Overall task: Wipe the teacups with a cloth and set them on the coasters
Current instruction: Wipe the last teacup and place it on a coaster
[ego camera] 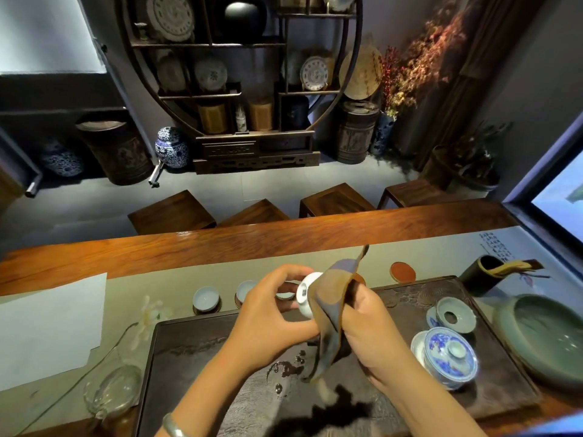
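While the left hand [268, 313] is pinching a white teacup [305, 298] tipped on its side above the far edge of the dark tea tray [195, 367], the right hand [366, 323] is gripping the brown-and-blue cloth [331, 310] and pressing it against the cup's mouth. Two wiped cups [206, 298] are sitting on coasters along the tray's far-left edge, a third partly hidden behind the left hand. A free red coaster [403, 272] is lying beyond the tray's far-right edge.

Risks, as I'm reading it: the cup is being held only at the fingertips, so wiping pressure could twist it loose onto the tray. The loose cloth tail is hanging near the blue-and-white gaiwan [449, 354] and could snag its lid.
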